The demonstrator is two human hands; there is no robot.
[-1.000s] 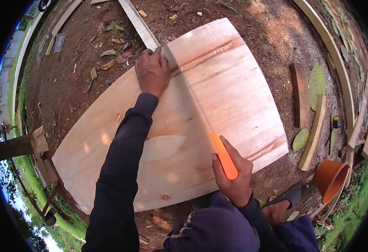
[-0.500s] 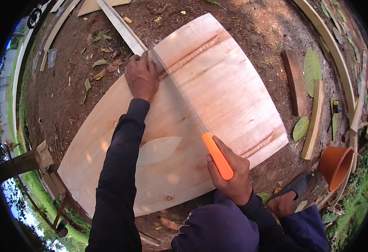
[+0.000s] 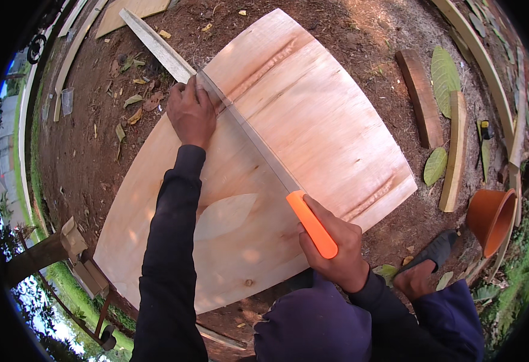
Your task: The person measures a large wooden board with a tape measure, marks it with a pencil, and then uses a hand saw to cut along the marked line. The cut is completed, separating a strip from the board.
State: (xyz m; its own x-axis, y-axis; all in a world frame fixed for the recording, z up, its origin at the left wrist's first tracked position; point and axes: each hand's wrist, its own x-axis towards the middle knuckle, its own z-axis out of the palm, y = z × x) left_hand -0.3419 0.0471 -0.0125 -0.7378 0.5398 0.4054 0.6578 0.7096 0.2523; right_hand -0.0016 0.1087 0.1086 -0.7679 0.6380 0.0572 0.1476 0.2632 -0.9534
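A large pale plywood sheet (image 3: 337, 133) with curved edges lies in front of me, with a leaf-shaped lighter patch in its left part. Across its face slants a hand saw (image 3: 249, 134), orange handle toward me and blade reaching the far edge. My right hand (image 3: 337, 250) is wrapped round that handle. At the far left edge of the plywood, my left hand (image 3: 192, 116) is closed over the rim beside the saw's far end, its fingertips partly hidden. A narrow wooden strip (image 3: 156, 45) runs out from under the sheet near those fingers.
On the soil to the right lie a dark wooden block (image 3: 420, 99), a lighter batten (image 3: 455, 151) and broad green leaves. An orange bucket (image 3: 490, 220) stands near my foot (image 3: 430, 259). Left are long boards and a clear plastic cup (image 3: 67, 101).
The view has shifted slightly. More of the saw blade's flat side shows now, so it looks tilted over more. Both hands keep their grips.
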